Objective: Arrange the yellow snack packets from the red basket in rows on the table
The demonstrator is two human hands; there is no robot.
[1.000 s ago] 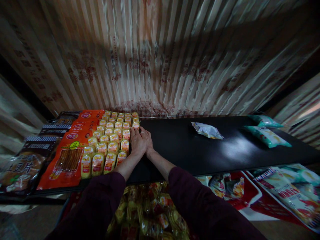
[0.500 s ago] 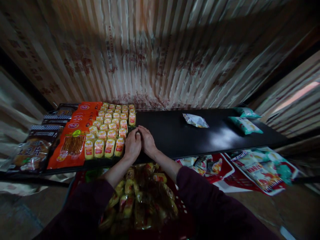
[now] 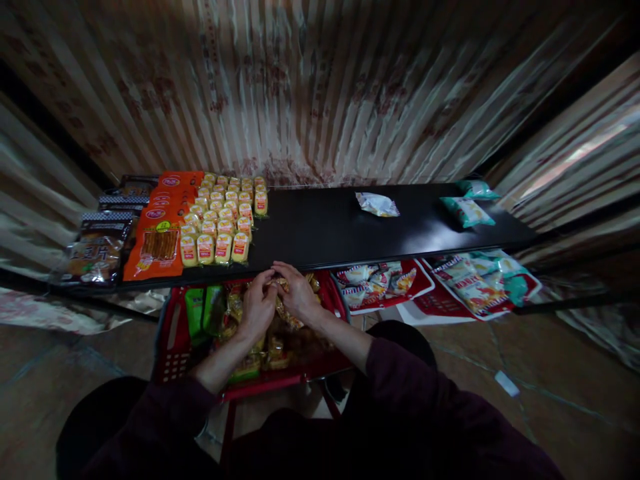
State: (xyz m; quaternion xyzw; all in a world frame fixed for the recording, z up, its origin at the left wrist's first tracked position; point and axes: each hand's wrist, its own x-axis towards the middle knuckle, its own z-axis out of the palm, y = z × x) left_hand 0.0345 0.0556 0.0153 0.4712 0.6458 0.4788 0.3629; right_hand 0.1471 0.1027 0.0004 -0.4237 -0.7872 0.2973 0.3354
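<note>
My left hand [image 3: 257, 308] and my right hand [image 3: 298, 297] are together over a red basket [image 3: 173, 340] full of small snack packets [image 3: 273, 347]. Their fingers curl in around a small yellow packet [image 3: 278, 285] at the fingertips. Just beyond them is the front edge of a black shelf [image 3: 345, 227]. Rows of small yellow snack packets [image 3: 223, 220] lie on the shelf's left part, beside orange packs [image 3: 160, 230] and dark packs [image 3: 100, 243].
A white packet [image 3: 377, 204] and two green bags [image 3: 465, 211] lie on the shelf's right part. Larger snack bags [image 3: 380, 281] sit on a lower level under the shelf. A striped curtain [image 3: 320, 87] hangs behind. A small white scrap [image 3: 504, 383] lies on the floor.
Both hands drew back from the shelf beside the yellow rows and came down over the basket. The view tilted down, so the shelf sits farther away and the basket shows.
</note>
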